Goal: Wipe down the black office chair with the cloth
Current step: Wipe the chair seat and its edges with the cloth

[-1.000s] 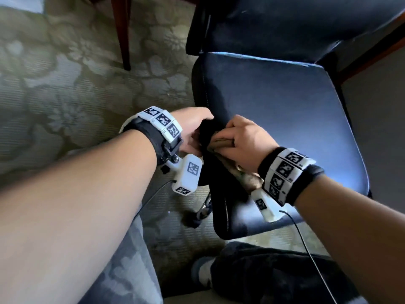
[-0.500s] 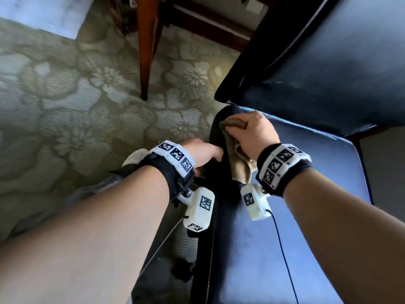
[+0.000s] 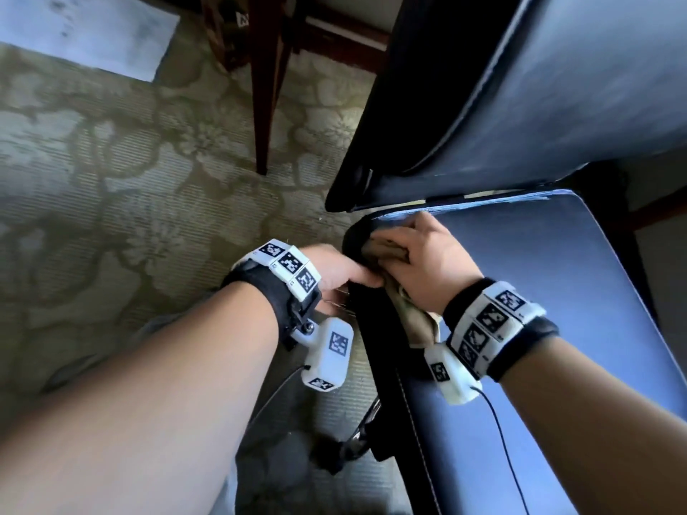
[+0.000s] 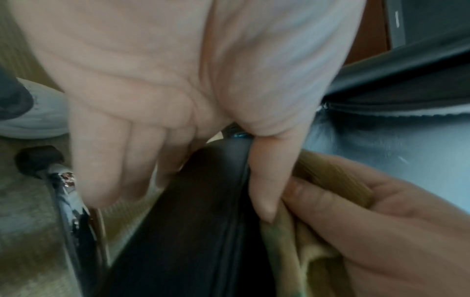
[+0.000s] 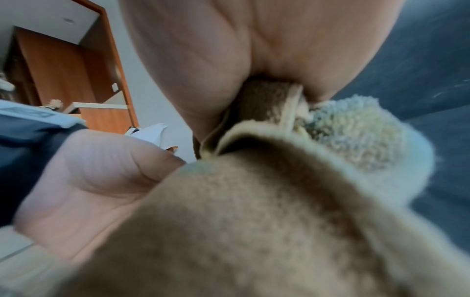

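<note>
The black office chair fills the right of the head view, its seat (image 3: 557, 328) below the backrest (image 3: 539, 87). My right hand (image 3: 420, 254) grips a bunched tan cloth (image 3: 386, 250) and presses it on the seat's rear left corner; a tail of cloth hangs by the wrist. My left hand (image 3: 342, 269) grips the seat's left edge just beside it, thumb on top and fingers down the side. The left wrist view shows that thumb (image 4: 264, 180) on the seat edge (image 4: 203, 221) next to the cloth (image 4: 318, 251). Cloth (image 5: 254, 221) fills the right wrist view.
Patterned carpet (image 3: 130, 180) lies to the left of the chair. A dark wooden furniture leg (image 3: 264, 105) stands behind it, with a pale sheet (image 3: 85, 31) on the floor at top left. A chair lever (image 3: 364, 429) sticks out under the seat.
My right hand has slid the cloth along the seat's left edge from the front part to the rear corner. My left hand followed along the same edge.
</note>
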### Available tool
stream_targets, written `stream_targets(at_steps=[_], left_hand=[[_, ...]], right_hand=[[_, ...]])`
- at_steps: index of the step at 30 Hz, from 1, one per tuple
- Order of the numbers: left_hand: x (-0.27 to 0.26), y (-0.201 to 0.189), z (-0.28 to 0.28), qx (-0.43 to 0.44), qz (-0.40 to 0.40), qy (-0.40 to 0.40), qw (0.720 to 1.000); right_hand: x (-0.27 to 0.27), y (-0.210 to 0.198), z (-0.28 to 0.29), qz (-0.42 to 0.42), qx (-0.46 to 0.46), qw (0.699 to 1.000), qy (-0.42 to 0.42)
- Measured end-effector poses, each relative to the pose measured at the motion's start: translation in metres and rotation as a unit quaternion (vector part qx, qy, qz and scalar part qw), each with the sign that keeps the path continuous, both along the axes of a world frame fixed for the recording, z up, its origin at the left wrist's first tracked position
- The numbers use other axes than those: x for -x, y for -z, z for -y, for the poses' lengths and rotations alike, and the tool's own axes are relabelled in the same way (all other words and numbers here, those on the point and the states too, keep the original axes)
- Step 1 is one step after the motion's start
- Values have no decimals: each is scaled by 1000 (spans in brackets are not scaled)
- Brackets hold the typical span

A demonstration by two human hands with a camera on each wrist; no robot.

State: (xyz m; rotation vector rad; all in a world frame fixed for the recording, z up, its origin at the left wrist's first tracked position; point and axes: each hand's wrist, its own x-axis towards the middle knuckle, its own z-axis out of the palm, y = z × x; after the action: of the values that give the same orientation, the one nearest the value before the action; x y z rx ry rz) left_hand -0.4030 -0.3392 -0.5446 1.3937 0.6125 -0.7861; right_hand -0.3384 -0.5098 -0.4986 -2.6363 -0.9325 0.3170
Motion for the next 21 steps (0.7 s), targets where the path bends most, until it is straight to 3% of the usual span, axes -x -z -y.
stream_targets(at_steps=[3, 7, 11, 15, 21], left_hand=[[-7, 6, -6, -16, 36, -50, 998], [-12, 13, -11, -13, 36, -12, 999], [-10, 12, -16, -25, 40, 4, 999], [-1, 7, -23, -3, 42, -2, 999], [-9, 16, -25, -35, 58, 28, 997]], right_hand=[[-18, 3, -21, 0, 19, 1000, 16], [-6, 5, -31, -6, 19, 994, 106], [5, 2, -30, -17, 39, 997, 59], [8, -3, -23, 6, 35, 996, 80], [39, -1, -9, 6, 38, 999, 11]])
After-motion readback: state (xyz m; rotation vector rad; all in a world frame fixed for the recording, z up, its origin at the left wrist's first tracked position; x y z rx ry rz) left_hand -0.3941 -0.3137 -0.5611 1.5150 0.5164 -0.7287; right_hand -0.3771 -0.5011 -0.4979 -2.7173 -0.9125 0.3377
